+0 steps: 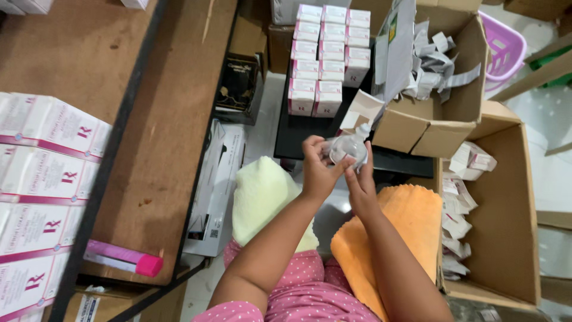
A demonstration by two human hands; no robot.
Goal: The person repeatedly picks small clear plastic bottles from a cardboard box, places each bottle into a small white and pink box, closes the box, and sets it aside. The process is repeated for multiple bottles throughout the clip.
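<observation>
This looks like a packing or stockroom workspace for small boxed goods. Identical white-and-pink cartons [329,56] stand in neat rows on a dark surface, with more of them stacked on a wooden table [173,119]. Open cardboard boxes [506,203] hold folded paper leaflets [438,62], and a pink basket [506,48] sits nearby.

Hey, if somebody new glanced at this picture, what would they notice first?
Probably the two hands at centre, left hand and right hand, together holding a small clear bottle. Just above it stands a neat stack of white-and-pink boxes. On the lap below lie a pale yellow towel and an orange towel.
</observation>
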